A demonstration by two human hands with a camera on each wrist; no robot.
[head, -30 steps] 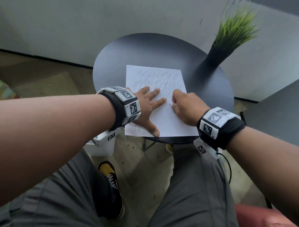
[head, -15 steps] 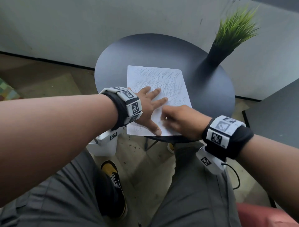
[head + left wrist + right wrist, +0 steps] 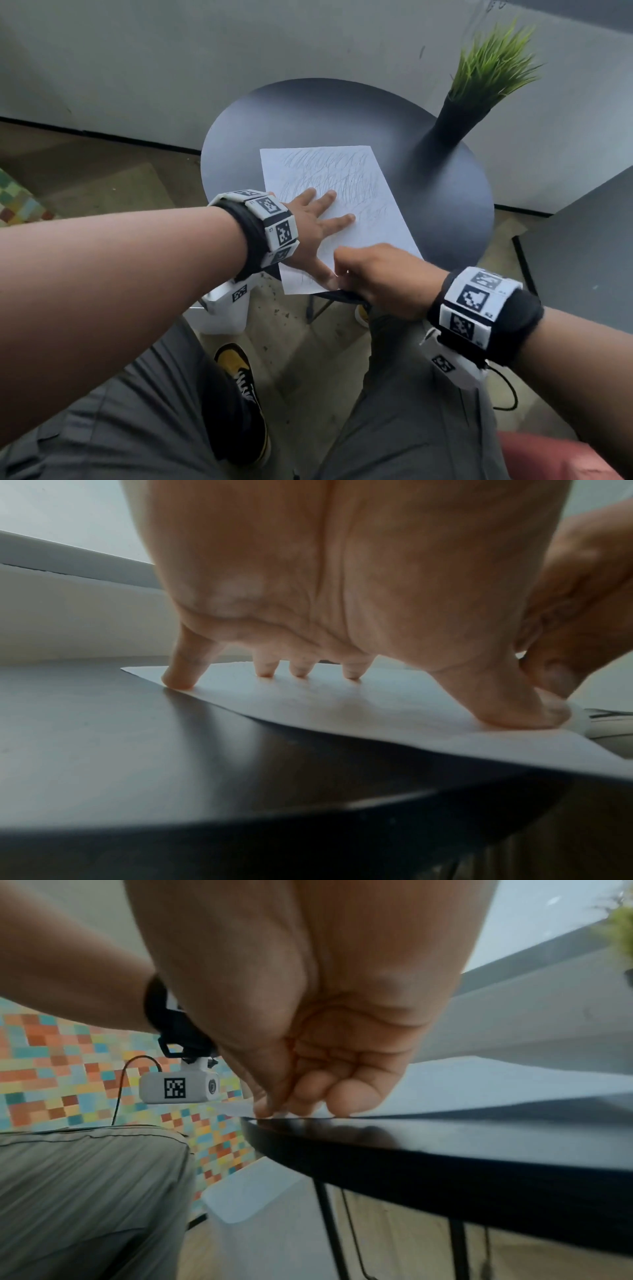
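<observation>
A white sheet of paper (image 3: 342, 178) covered in pencil scribbles lies on a round black table (image 3: 308, 109), with its near edge hanging over the rim. My left hand (image 3: 315, 226) presses it flat with spread, straight fingers; in the left wrist view the fingertips (image 3: 178, 680) and thumb bear on the paper (image 3: 342, 704). My right hand (image 3: 376, 274) is curled at the sheet's near edge, right beside the left thumb. It pinches a small white eraser-like block (image 3: 582, 718) against the paper. In the right wrist view the curled fingers (image 3: 308, 1093) sit at the table rim (image 3: 445, 1145).
A black vase (image 3: 452, 126) of green grass (image 3: 489, 68) stands at the table's far right. A white bin (image 3: 226, 308) stands on the floor under the left wrist. A dark surface (image 3: 582, 246) lies to the right. My legs are under the near rim.
My right hand has slid from the middle of the sheet toward me, down to its near edge beside the left thumb. The left hand has stayed pressed on the paper.
</observation>
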